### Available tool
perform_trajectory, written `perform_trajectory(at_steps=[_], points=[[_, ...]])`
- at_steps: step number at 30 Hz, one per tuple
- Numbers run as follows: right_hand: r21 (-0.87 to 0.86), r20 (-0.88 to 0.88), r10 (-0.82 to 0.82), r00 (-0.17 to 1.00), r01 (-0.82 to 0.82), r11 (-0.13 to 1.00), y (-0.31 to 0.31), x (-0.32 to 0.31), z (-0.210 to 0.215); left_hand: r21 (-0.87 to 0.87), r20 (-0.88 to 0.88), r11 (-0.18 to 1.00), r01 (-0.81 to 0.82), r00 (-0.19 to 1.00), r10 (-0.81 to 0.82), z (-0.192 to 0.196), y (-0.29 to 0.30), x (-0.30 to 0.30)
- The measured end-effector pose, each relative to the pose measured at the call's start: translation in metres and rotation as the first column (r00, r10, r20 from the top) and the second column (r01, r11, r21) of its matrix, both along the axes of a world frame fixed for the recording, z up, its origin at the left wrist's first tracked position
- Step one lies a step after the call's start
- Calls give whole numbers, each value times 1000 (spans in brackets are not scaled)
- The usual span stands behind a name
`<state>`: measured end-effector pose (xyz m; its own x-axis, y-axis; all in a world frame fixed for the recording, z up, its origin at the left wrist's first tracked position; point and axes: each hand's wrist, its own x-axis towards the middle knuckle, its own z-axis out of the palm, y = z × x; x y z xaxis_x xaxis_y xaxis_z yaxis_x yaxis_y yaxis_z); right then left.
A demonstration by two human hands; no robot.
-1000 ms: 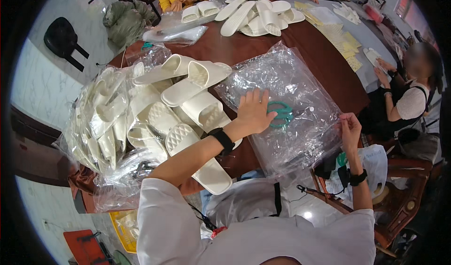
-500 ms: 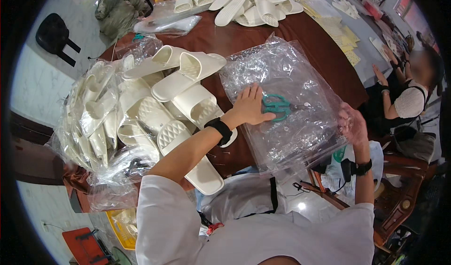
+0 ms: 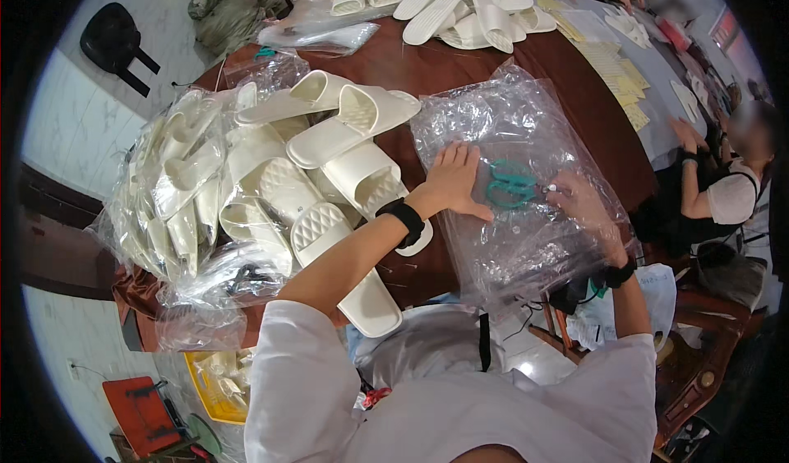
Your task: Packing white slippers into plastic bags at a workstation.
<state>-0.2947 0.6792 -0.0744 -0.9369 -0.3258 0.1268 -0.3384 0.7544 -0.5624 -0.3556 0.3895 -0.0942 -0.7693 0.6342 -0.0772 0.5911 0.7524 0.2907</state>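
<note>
A large clear plastic bag point(image 3: 526, 249) lies flat and wrinkled on the brown cloth in front of me. My left hand point(image 3: 457, 182) presses on its left part, fingers stretched out, thumb beside the scissors. The scissors point(image 3: 510, 185) have teal handles pointing left and look veiled by the film. At their blade end is my right hand point(image 3: 582, 204), fingers bent and closed on the blades; it too appears behind plastic, and the film partly blurs its fingertips. Left of the bag, cream slippers point(image 3: 362, 175) with quilted insoles lie in a loose heap, close to my left wrist.
A clear bag full of slippers point(image 3: 168, 192) stands at the table's left. More white slippers point(image 3: 460, 15) are piled at the far side. Yellow sheets point(image 3: 608, 73) lie on the grey table. A person point(image 3: 727, 184) sits at the right. A yellow basket point(image 3: 215, 385) stands below left.
My right hand has moved left from the bag's right edge to the scissors' blade end. The left hand stays flat on the bag. The whole view has shifted slightly.
</note>
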Motion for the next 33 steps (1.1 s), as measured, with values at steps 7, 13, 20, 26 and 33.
perform_trajectory(at_steps=[7,13,20,26,33], points=[[-360,78,-379,922,380,852,85,33,25,-50,11,999,-2,1000,2,0,-1,-8],[-576,-204,-504,839,314,755,54,69,86,7,-54,999,-52,997,52,0,-5,-7],[-643,83,-226,971,226,732,-23,36,40,105,-184,994,-41,981,60,-13,1,-6],[-443,136,-213,967,252,860,-7,3,-34,97,-137,994,-54,988,67,-7,5,-5],[8,-235,-211,949,219,976,-68,51,30,211,-220,967,-141,957,188,-11,6,5]])
